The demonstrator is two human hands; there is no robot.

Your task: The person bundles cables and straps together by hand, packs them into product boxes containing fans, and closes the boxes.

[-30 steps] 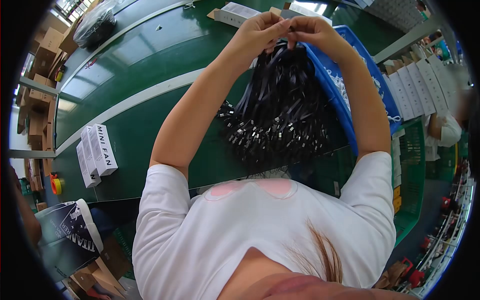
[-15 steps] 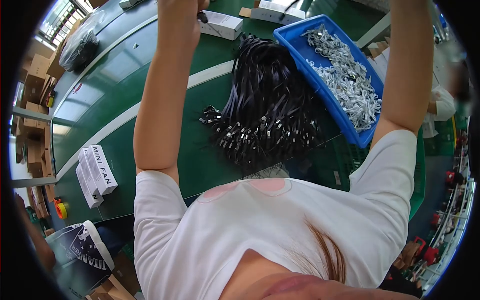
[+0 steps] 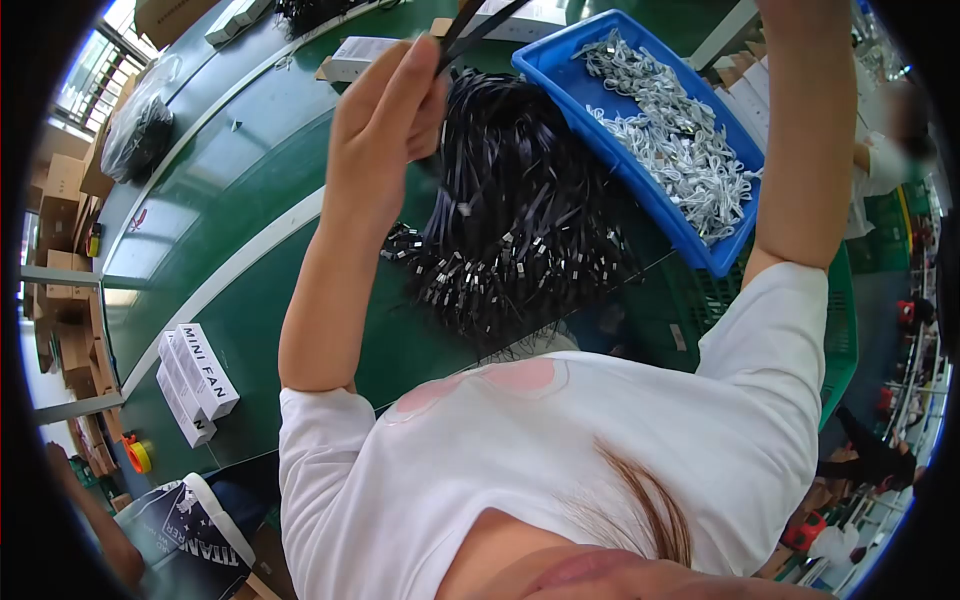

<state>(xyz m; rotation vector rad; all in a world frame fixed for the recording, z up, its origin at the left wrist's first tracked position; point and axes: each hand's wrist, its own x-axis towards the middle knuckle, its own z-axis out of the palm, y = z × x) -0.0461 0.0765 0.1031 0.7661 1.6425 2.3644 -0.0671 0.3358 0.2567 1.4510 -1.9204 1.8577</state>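
Note:
My left hand (image 3: pixel 388 120) is raised over the green table, its fingers pinched on a black strap (image 3: pixel 480 30) that runs up out of view. Below and right of it lies a big pile of black straps (image 3: pixel 520 160), with small metal clips at the near end. My right hand is mostly cut off by the top edge; only the wrist (image 3: pixel 808 30) shows, and its fingers are hidden. Right of the pile, a blue tray (image 3: pixel 640 195) holds many white looped cords (image 3: pixel 675 150).
White MINI FAN boxes (image 3: pixel 200 370) lie on the table (image 3: pixel 270 300) at the left. White boxes (image 3: pixel 365 55) stand beyond the pile. A green crate (image 3: pixel 840 320) is below the tray. A yellow tape roll (image 3: pixel 137 455) and a person's arm (image 3: pixel 105 520) are at the lower left.
My hands were together above the pile, then moved apart. My left hand has since come down and right into view, with the black strap. The view has shifted slightly.

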